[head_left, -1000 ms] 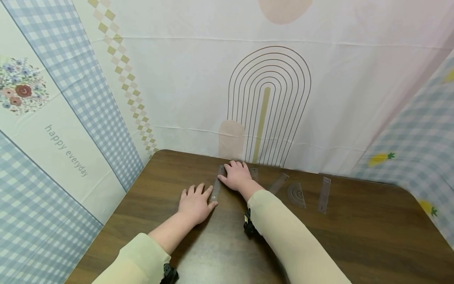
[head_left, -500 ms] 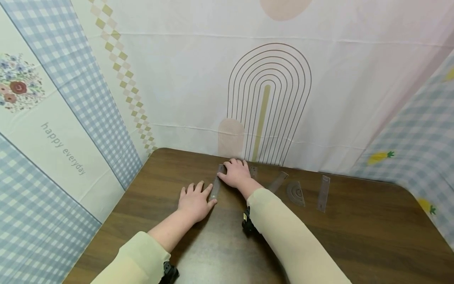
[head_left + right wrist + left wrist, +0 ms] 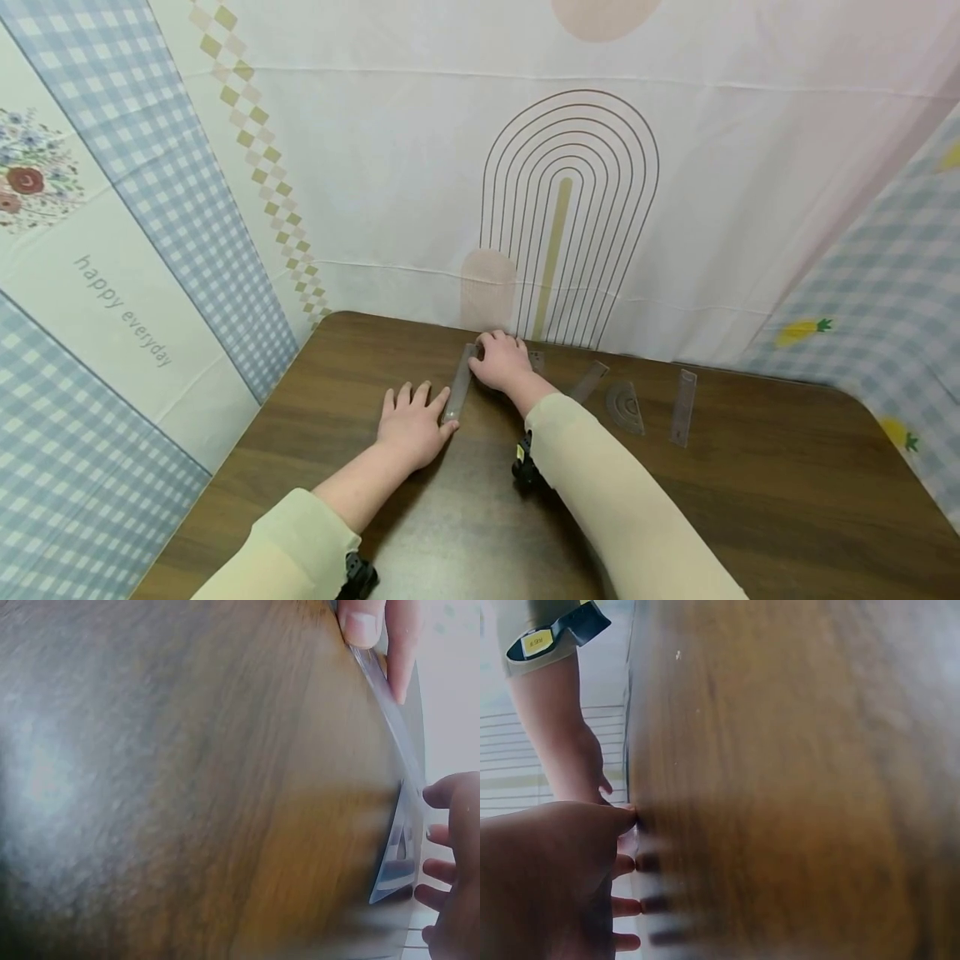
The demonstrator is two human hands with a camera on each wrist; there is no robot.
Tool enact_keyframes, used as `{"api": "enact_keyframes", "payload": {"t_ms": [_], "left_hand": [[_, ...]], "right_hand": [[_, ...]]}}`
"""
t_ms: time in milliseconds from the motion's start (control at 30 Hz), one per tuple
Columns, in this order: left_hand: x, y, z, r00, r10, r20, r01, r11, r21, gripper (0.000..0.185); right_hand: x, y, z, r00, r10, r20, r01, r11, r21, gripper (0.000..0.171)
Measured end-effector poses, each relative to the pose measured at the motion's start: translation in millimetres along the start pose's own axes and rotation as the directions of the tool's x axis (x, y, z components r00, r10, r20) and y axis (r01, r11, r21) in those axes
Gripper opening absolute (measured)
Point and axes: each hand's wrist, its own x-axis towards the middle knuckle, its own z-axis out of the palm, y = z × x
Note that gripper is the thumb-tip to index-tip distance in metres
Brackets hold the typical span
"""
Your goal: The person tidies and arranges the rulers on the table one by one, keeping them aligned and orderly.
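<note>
A clear ruler [image 3: 461, 383] lies toward eleven o'clock on the brown surface [image 3: 480, 517], running roughly from half past six to half past twelve. At its eight o'clock, the left hand [image 3: 411, 427] spreads its fingers straight, thumb and forefinger touching the near end. At two o'clock, the right hand [image 3: 501, 362] curves its fingers loosely, thumb beside the far end; whether its grip has hold of anything cannot be told. The right wrist view shows a clear triangle [image 3: 391, 871] just beside that hand. Toward three o'clock lie a slanted strip [image 3: 589, 382], a protractor [image 3: 624, 408] and another ruler [image 3: 683, 408].
</note>
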Motion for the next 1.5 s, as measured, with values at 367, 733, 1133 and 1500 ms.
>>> {"api": "enact_keyframes", "payload": {"t_ms": [367,733,1133,1500], "left_hand": [[-0.3,0.5,-2.3,0.999,0.036,-0.033,-0.037,0.999,-0.015,0.066],[-1.7,-2.0,-5.2,0.998,0.034,-0.051,-0.036,0.999,-0.04,0.067],[-1.3,-2.8,-4.9,0.998,0.038,-0.051,-0.041,0.998,-0.049,0.069],[-1.5,0.3,-3.5,0.997,0.056,-0.054,-0.058,0.998,-0.033,0.07]], "right_hand": [[-5.0,2.5,-7.1,0.993,0.011,-0.114,0.0,0.995,0.104,0.034],[-4.9,0.7,-9.0,0.991,0.066,-0.113,-0.018,0.924,0.381,0.036],[-11.4,-2.1,-5.3,0.993,0.109,-0.042,-0.045,0.693,0.72,0.036],[-16.4,-2.6,3.7,0.982,0.187,-0.014,-0.072,0.445,0.892,0.047]]}}
